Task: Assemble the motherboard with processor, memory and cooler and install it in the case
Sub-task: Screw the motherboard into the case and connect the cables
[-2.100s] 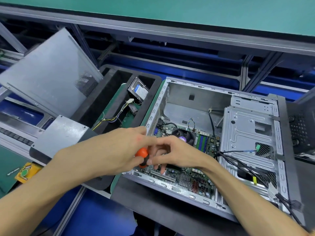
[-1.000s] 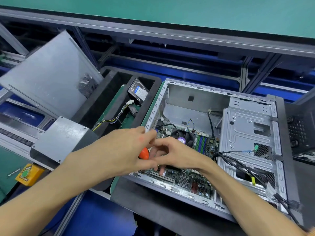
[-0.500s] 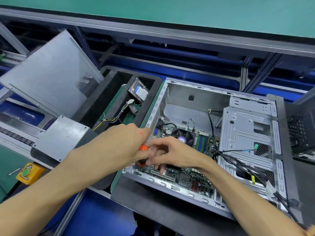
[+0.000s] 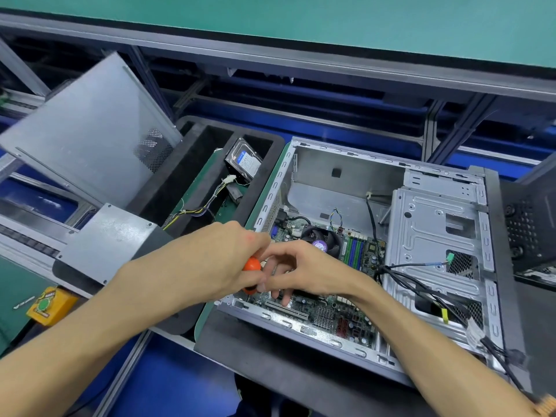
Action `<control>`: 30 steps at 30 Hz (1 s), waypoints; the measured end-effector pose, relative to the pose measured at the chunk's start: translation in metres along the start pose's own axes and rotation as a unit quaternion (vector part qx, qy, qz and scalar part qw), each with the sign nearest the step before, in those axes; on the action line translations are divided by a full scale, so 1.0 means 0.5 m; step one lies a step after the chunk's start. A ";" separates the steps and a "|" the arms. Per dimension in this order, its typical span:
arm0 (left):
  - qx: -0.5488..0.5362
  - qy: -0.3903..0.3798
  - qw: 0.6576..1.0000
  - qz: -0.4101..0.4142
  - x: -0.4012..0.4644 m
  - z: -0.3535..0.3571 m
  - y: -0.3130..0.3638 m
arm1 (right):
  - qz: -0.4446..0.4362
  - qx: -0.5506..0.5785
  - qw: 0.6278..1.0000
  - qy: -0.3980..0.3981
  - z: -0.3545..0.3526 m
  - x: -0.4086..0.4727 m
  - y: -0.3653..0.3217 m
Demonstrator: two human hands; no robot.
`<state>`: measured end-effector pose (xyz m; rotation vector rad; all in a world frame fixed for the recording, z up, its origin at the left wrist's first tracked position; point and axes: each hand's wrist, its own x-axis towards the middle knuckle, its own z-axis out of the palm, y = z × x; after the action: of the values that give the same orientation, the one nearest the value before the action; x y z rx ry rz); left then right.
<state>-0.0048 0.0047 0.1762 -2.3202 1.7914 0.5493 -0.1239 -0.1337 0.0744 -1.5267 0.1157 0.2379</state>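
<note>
Fingers (image 4: 240, 266) grip orange-handled screwdriver (image 4: 252, 264); right fingers (image 4: 278, 291) touch green motherboard (image 4: 328, 311), loosely bent.

Premises: an electronics assembly line in a factory or training workshop. Evidence: a long green-surfaced counter (image 4: 391, 22) on a grey metal frame with blue panels beneath; an opened computer case (image 4: 436, 236) lying on a black pad; a black foam-lined tray (image 4: 180, 182) holding a hard drive (image 4: 244, 160) and loose wiring; a detached side panel (image 4: 87, 139); a yellow box with a green button (image 4: 49, 305) at the station edge.
</note>
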 end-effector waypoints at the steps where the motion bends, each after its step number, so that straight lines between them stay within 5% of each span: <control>1: -0.011 -0.009 1.000 0.013 -0.001 -0.001 -0.002 | -0.005 -0.002 1.000 -0.003 0.001 0.000 0.000; 14: -0.111 0.011 0.992 0.053 -0.014 -0.001 -0.025 | -0.042 -0.069 0.997 0.018 0.014 -0.015 -0.014; 19: -0.291 0.099 0.948 0.086 -0.002 -0.019 -0.048 | -0.078 -0.102 0.982 0.141 0.004 -0.032 -0.046; 24: -0.361 0.147 0.910 0.141 0.050 -0.030 -0.076 | -0.099 -0.041 0.960 0.257 0.015 -0.052 -0.077; 30: -0.418 0.127 0.882 0.176 0.129 -0.013 -0.115 | -0.157 0.049 0.909 0.382 0.069 -0.051 -0.127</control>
<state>0.0654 -0.0402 0.1523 -2.6459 2.4933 1.3655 -0.1372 -0.1031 0.1433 -1.4386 0.4892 -0.6296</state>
